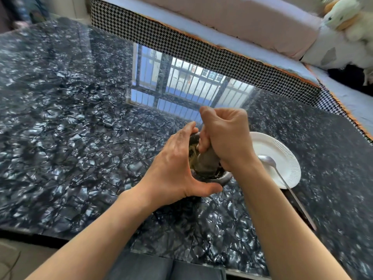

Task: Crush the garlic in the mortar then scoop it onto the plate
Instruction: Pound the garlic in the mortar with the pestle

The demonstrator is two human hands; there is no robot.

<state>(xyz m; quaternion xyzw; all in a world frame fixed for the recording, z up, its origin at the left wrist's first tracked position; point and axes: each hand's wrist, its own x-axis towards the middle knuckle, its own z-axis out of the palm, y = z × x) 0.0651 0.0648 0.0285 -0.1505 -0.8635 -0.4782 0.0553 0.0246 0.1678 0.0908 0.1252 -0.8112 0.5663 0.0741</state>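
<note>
On a dark marbled bench (80,118), the left hand (177,168) cups the mortar (224,179) holding crushed garlic (194,148). The right hand (224,136) grips the pestle (209,161) inside it. Just right lies a white plate (282,156) with a spoon (268,160).

Legible text: none. No readable label, brand, number or sign stands on any object or surface in view.

Worktop (60,118): dark, glossy, marbled surface reflecting a barred window (181,87) in daylight. Beyond its far edge runs a sofa (232,19) with houndstooth trim, pale cushions and a plush toy (347,19) at the right end.
</note>
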